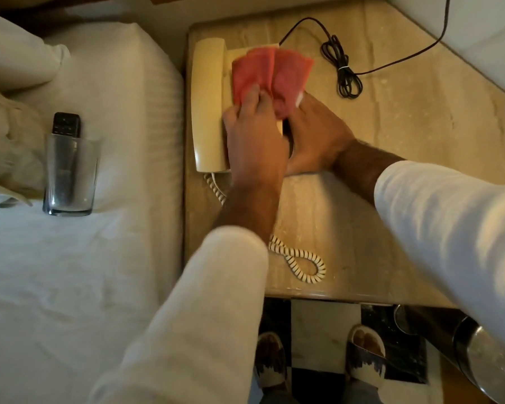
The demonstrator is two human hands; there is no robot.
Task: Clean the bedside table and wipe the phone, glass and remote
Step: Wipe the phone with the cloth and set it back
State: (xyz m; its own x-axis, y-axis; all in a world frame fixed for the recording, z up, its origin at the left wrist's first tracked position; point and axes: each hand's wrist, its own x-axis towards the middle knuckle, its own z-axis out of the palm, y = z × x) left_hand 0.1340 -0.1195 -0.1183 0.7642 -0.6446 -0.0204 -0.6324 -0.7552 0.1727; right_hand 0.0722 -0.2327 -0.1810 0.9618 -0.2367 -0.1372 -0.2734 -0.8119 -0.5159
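at the far left, a pillow [18, 53] lies at the head of the bed [70, 272], which is covered with a white sheet. a clear glass [70, 176] stands upright on the sheet near the pillow, and a black remote [66, 125] stands on end inside it, its top poking above the rim. just right of the bed is the bedside table [405, 126], with a pale marble top. a cream phone [209, 106] sits on the table's left side, its handset resting in the cradle along the edge nearest the bed. a pink cloth [270, 72] is spread over the phone's body. the left hand [254, 135] lies on the phone with its fingers curled onto the near edge of the cloth, pressing it down. the right hand [315, 132] lies flat just beside it, fingers together, touching the cloth's right corner and the phone's right side. both arms wear white sleeves. the coiled phone cord [301, 262] runs from under the left wrist and loops toward the table's front edge. further right, a thin black cable [343, 71] lies partly bundled on the tabletop, apart from the phone. below the table, two slippered feet stand on a checkered floor.
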